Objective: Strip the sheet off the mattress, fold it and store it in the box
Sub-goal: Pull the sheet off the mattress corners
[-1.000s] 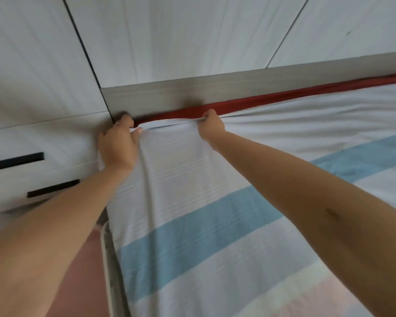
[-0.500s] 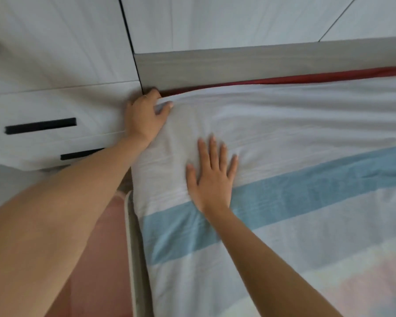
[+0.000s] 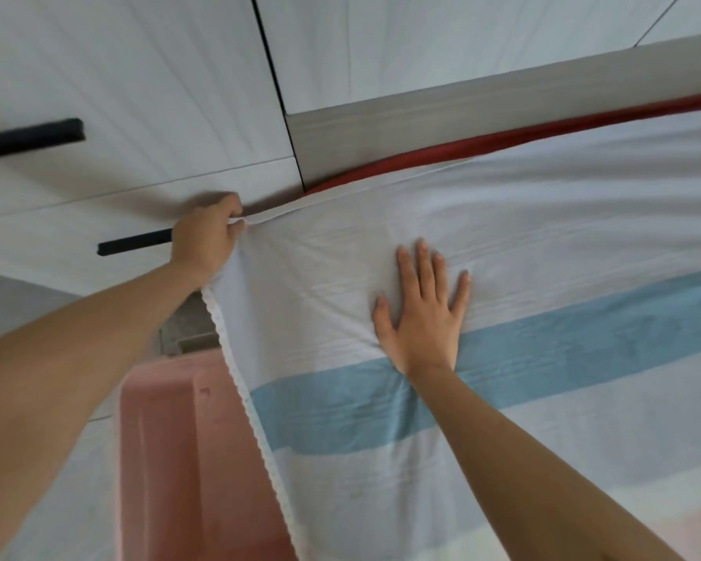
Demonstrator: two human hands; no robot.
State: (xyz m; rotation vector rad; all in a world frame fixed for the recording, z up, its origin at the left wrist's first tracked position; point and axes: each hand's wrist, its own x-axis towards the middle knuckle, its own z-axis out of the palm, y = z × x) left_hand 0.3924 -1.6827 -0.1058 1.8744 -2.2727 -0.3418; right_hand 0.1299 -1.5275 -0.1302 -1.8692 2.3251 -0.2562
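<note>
The sheet [image 3: 381, 244], white with a blue band, lies over the bed, but its near-left corner has come off since half a second ago. The left hand [image 3: 207, 238] grips that corner in curled fingers and has drawn it leftward, baring the trimmed hem [image 3: 241, 382]. The right hand [image 3: 423, 313] stays flat, fingers spread, pressing the sheet. A red strip [image 3: 462, 149] shows along the headboard [image 3: 462, 107]. A pink box [image 3: 179, 459] stands beside the bed.

The bed [image 3: 442, 111] bears a white, blue-striped sheet [image 3: 563, 244], red fabric [image 3: 430, 155] showing along its far edge
</note>
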